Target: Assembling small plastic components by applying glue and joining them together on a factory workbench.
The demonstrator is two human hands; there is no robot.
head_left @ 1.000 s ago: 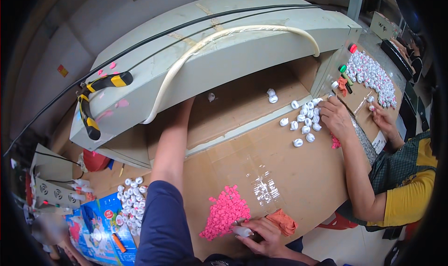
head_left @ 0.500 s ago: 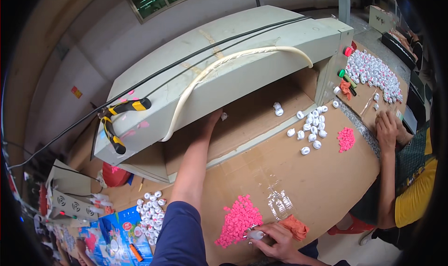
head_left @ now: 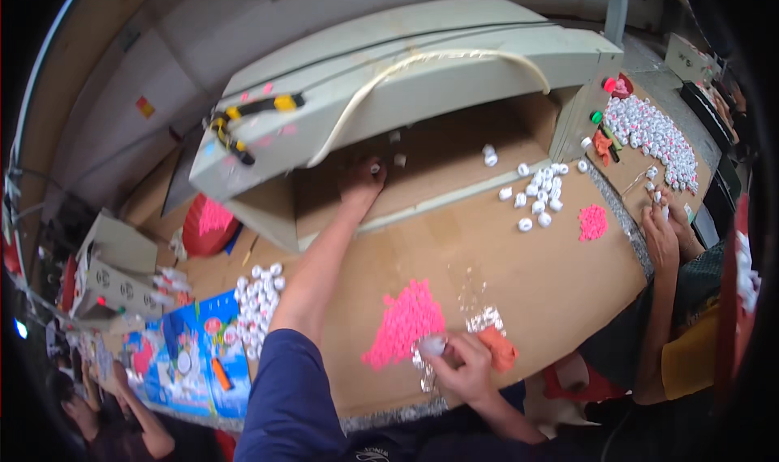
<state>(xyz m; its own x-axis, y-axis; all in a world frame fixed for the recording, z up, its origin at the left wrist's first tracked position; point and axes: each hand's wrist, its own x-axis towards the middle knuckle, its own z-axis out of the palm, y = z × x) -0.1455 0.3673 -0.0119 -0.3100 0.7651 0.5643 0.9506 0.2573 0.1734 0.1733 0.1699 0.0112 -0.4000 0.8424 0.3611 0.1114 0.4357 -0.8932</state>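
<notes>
My left hand (head_left: 361,184) reaches inside the long grey box-like machine (head_left: 454,85), closed on a small white round piece (head_left: 375,168). Beyond it, two more pale pieces on the brown floor of the machine are blurred. Low in the view, my right hand (head_left: 464,367) grips a small translucent white bottle (head_left: 433,346) beside a heap of tiny pink pieces (head_left: 406,320). An orange cloth (head_left: 497,348) lies just right of that hand. Several white round pieces (head_left: 539,193) sit in front of the opening, with a smaller pink pile (head_left: 593,223) to their right.
Black-and-yellow pliers (head_left: 243,121) and a pale cable (head_left: 422,59) lie over the machine. More white pieces (head_left: 258,304) and a blue printed sheet (head_left: 191,340) are on the left. At right, a co-worker's hands (head_left: 661,227) work near a large white heap (head_left: 653,137).
My left hand now shows inside the machine with a white piece between its fingers. My right hand has lifted the bottle slightly. The whole view has shifted and tilted.
</notes>
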